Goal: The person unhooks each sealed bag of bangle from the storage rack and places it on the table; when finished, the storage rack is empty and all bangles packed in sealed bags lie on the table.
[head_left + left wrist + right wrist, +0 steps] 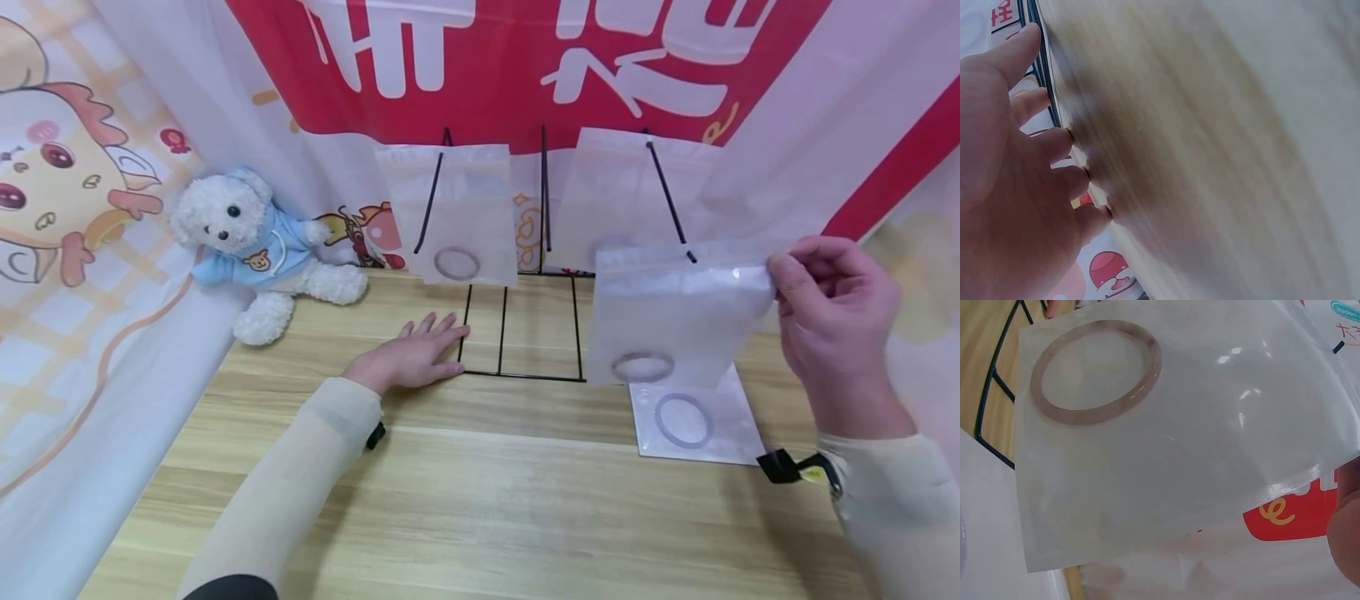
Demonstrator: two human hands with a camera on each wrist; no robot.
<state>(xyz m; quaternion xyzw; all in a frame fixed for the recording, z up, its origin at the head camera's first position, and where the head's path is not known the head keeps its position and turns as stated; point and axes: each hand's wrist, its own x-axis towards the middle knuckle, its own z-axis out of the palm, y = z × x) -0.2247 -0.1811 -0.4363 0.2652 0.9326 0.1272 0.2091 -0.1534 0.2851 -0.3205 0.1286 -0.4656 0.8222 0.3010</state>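
Observation:
Between thumb and fingers, my right hand (843,325) pinches the top right corner of a clear zip bag (686,304). A pinkish bangle (1094,372) lies in the bag's lower corner. The bag's upper edge meets the tip of a black hook (667,196) on a wire display rack (525,377); whether the hook passes through it I cannot tell. My left hand (408,354) rests on the table with fingers spread, fingertips at the rack's base. Beneath the held bag, another bag with a pale lilac bangle (684,421) lies flat on the table.
A bagged bangle (457,263) hangs from the rack's left hook, and another bag (622,183) hangs farther back on the right one. The middle hook (545,200) carries no bag. A white plush bear (258,242) in blue sits left, against the printed cloth backdrop (420,108).

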